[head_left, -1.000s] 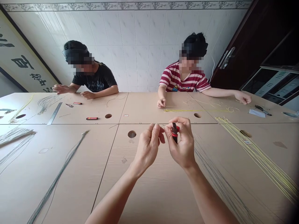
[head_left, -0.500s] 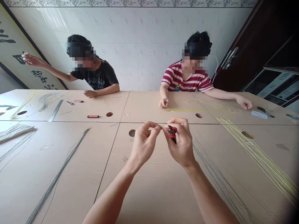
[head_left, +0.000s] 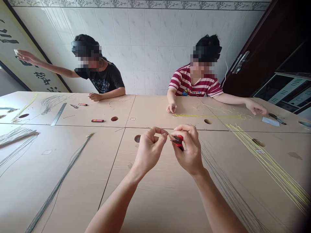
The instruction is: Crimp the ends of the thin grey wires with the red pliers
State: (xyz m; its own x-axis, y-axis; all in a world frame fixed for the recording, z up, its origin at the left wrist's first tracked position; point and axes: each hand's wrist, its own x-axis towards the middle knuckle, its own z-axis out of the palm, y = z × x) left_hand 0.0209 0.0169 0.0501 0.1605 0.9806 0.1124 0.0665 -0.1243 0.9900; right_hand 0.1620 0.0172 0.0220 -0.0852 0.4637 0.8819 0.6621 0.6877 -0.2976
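My right hand (head_left: 188,150) is closed around small pliers (head_left: 179,139) with red handles and dark jaws. Those jaws are parted and point left toward my left hand (head_left: 151,147). Thumb and forefinger of the left hand pinch something thin and tiny, whose end shows in the gap between both hands; its kind is too small to make out. Both hands are raised over the middle of the table. Faint grey strands (head_left: 218,171) lie beside my right forearm, and a bundle of grey-green strands (head_left: 65,174) with gold-coloured ends lies to the left.
Yellow strands (head_left: 264,161) spread over the table (head_left: 155,200) at right. Across it sit two people, one in a black shirt (head_left: 104,79), one in a striped shirt (head_left: 194,81). A metal ruler (head_left: 59,114), a red-and-black stick (head_left: 97,120) and round holes (head_left: 114,118) lie around.
The pliers have turned in my right hand, and their parted jaws now point left. My right thumb has drawn back from the left fingertips. The black-shirted person's raised hand has moved further left.
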